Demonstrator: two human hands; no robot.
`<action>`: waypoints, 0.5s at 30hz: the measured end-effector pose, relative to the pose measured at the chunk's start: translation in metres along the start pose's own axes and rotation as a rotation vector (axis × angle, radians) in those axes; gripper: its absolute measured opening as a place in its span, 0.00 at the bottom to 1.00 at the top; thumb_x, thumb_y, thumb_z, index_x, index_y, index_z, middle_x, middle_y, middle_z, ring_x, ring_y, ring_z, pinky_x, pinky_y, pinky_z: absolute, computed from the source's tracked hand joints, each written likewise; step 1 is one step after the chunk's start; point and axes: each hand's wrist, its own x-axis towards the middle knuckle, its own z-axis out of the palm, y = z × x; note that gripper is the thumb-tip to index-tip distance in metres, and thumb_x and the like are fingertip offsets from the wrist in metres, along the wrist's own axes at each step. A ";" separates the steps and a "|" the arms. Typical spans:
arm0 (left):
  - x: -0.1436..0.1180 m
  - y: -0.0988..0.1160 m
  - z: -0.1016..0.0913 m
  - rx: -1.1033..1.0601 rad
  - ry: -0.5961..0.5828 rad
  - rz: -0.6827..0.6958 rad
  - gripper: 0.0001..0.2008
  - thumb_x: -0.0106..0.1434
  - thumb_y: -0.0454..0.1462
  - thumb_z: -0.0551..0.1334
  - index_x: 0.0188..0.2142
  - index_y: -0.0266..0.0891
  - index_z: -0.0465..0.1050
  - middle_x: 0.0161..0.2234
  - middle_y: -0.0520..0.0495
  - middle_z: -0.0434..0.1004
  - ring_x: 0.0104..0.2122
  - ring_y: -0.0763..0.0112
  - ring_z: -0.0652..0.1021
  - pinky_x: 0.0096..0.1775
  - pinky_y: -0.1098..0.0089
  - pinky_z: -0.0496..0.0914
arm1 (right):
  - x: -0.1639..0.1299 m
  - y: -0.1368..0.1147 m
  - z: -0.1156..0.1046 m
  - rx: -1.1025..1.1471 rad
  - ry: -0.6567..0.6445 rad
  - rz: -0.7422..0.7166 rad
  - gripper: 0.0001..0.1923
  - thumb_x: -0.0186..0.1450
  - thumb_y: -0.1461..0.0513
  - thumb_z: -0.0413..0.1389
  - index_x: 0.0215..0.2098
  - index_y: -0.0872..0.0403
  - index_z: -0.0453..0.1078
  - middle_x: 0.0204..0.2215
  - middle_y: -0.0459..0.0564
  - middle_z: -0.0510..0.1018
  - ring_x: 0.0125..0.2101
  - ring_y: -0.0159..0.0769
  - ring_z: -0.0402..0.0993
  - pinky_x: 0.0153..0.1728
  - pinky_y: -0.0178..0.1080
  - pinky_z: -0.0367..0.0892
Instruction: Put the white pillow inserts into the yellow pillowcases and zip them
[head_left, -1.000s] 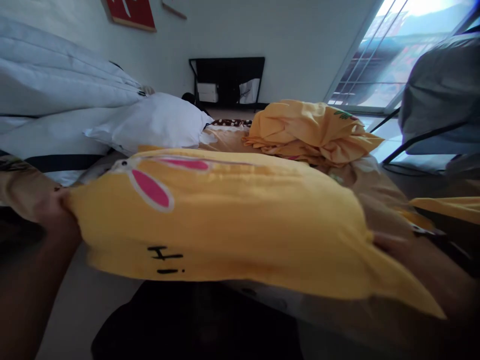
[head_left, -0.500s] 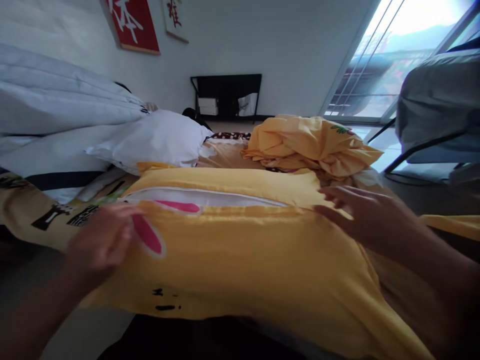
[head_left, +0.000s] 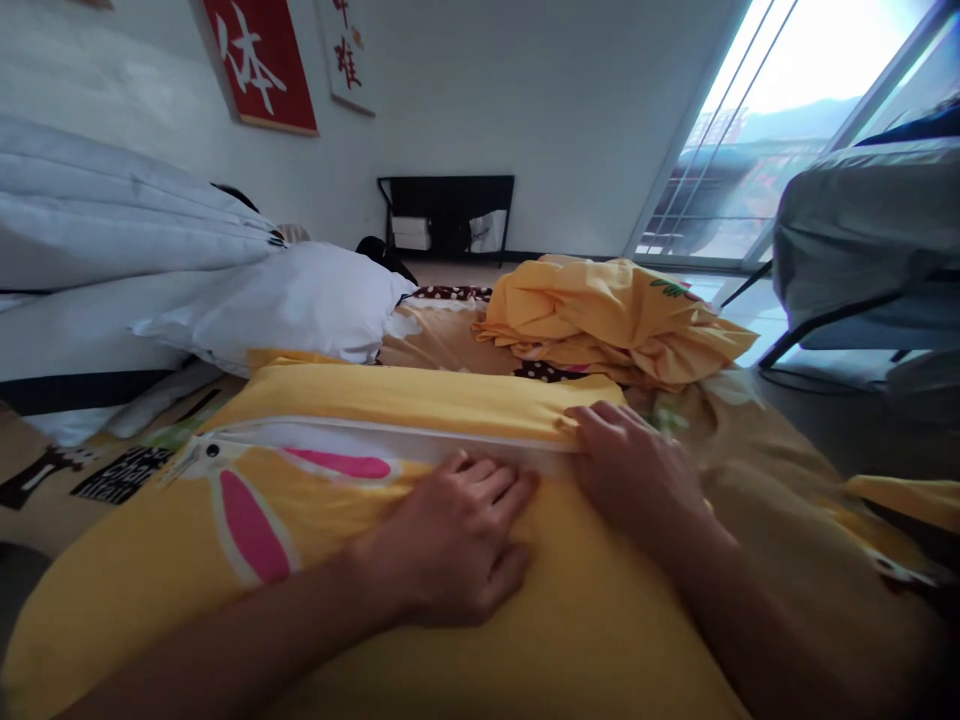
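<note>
A yellow pillow (head_left: 360,590) with a pink-eared rabbit print lies across the bed in front of me. Its case is open along the far edge, where a white strip of inner pillow (head_left: 360,437) shows. My left hand (head_left: 450,535) lies flat on the yellow case just below that opening, fingers together and pointing right. My right hand (head_left: 637,470) rests at the right end of the opening, fingertips on the case's edge; whether it pinches the cloth is unclear.
A crumpled yellow sheet (head_left: 607,320) is heaped behind the pillow. A white pillow (head_left: 292,300) and folded white quilt (head_left: 97,230) lie at the left. A black shelf (head_left: 450,215) stands at the far wall, a grey covered chair (head_left: 862,250) at the right by the window.
The pillow was held up by both ends, then laid on the bed. Both hands have moved inward from its ends to the open edge near the middle.
</note>
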 end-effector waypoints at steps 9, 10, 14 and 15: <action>0.035 0.004 0.007 -0.027 0.009 -0.032 0.21 0.67 0.39 0.49 0.57 0.38 0.64 0.60 0.41 0.65 0.60 0.55 0.65 0.60 0.52 0.60 | -0.010 0.001 -0.003 0.046 0.510 -0.149 0.10 0.62 0.69 0.51 0.34 0.55 0.74 0.31 0.47 0.75 0.31 0.32 0.71 0.25 0.34 0.56; 0.036 0.002 0.005 -0.043 -0.023 -0.027 0.20 0.66 0.40 0.50 0.54 0.39 0.66 0.59 0.41 0.66 0.59 0.54 0.67 0.59 0.51 0.62 | -0.011 0.000 -0.003 0.044 0.540 -0.155 0.09 0.62 0.69 0.51 0.34 0.55 0.74 0.31 0.47 0.75 0.31 0.32 0.71 0.26 0.34 0.57; 0.056 -0.011 -0.005 -0.200 -0.132 0.010 0.15 0.65 0.38 0.51 0.43 0.38 0.73 0.54 0.42 0.72 0.55 0.55 0.71 0.58 0.52 0.64 | -0.014 0.001 -0.005 0.038 0.596 -0.145 0.12 0.60 0.70 0.50 0.36 0.55 0.73 0.31 0.48 0.76 0.33 0.33 0.72 0.29 0.34 0.61; 0.065 -0.015 -0.004 -0.319 -0.128 -0.009 0.14 0.65 0.38 0.51 0.43 0.39 0.73 0.53 0.44 0.73 0.55 0.57 0.71 0.58 0.53 0.64 | -0.014 0.002 -0.004 0.032 0.591 -0.134 0.12 0.60 0.70 0.49 0.36 0.55 0.73 0.32 0.48 0.76 0.33 0.33 0.72 0.30 0.34 0.61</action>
